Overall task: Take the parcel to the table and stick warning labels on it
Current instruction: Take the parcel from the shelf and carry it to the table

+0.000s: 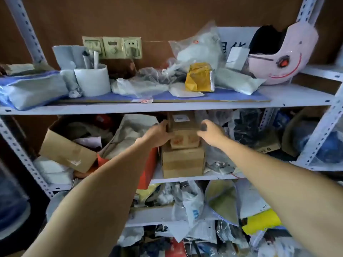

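Note:
The parcel (182,123), a small brown cardboard box with a white label on top, sits on the middle shelf. It rests on a second small box with orange marks (184,140), which stands on a larger brown box (183,162). My left hand (157,135) presses against the parcel's left side, its fingers wrapped round the edge. My right hand (210,131) is at the parcel's right side with fingers curled apart; whether it touches the box I cannot tell. No labels or table are in view.
The metal rack (167,106) is crammed. An open carton (68,149) and a red box (150,167) stand left of the stack, plastic bags to its right. The upper shelf holds a yellow packet (200,77), a paper roll (92,80) and a pink helmet (278,54).

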`<state>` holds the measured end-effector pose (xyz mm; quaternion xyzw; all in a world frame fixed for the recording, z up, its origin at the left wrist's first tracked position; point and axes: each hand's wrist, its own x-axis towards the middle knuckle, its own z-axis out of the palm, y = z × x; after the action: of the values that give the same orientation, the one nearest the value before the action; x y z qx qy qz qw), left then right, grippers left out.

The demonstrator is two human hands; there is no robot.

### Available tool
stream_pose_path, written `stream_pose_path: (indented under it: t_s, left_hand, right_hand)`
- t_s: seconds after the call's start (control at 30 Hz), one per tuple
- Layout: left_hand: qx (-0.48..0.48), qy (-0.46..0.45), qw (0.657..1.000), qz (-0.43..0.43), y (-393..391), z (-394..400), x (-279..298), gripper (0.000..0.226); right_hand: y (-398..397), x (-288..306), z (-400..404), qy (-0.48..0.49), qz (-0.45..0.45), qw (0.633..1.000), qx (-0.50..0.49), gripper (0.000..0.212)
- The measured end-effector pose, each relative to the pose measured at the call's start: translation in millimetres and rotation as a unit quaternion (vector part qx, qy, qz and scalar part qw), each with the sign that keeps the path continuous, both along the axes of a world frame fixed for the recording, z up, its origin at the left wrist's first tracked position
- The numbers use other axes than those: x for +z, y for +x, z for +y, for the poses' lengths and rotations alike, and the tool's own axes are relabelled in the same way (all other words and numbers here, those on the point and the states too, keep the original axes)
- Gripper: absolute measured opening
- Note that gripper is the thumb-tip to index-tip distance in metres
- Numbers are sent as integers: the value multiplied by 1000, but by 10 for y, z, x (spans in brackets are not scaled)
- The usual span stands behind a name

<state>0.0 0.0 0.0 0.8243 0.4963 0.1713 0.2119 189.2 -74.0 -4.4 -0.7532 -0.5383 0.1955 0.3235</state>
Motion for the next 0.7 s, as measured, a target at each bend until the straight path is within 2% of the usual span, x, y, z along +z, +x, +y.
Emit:
stream_pose_path:
  t_s: [0.13,0.2,0.3,0.43,0.53,0.7]
  left_hand:
    - [-24,-65,994,-85,255,340,-109,63]
    - [-17,-102,981,-165,378,486,-243,68]
    - [-9,-119,960,-253,504,578,-456,63]
    - [-35,-109,935,-337,604,544,-596,69]
    - [-73,-113,920,-368,666,423,-659,64]
    - [-162,-92,923,-337,878,25,-772,56]
  right_hand:
    - [116,-14,315,4,29,997,77,63]
    - [144,-110,485,-1,67,992,109,67]
    - [202,-318,602,17,144,986,82,77]
    - [266,-453,562,68,167,982,60,67]
    - [307,-497,378,100,165,980,52,66]
    - [348,-654,-275,140,151,978,-26,67]
